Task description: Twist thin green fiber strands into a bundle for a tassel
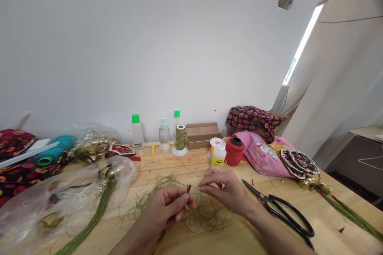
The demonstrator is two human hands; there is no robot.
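My left hand (167, 207) is closed in a pinch on a small bundle of olive-green thread (188, 188), its tip sticking up above my fingers. My right hand (226, 189) is just to the right of it, fingers drawn together on fine strands of the same thread. Under both hands a loose tangle of olive-green thread (206, 213) lies on the wooden table (191, 163).
Black scissors (281, 209) lie right of my right hand. At the back stand a glue bottle (219, 153), a red thread spool (235, 150), a gold spool (180, 138), bottles, a cardboard box (202, 134). A plastic bag with green tassels (66, 199) lies left; a pink bag (263, 153) and ornaments right.
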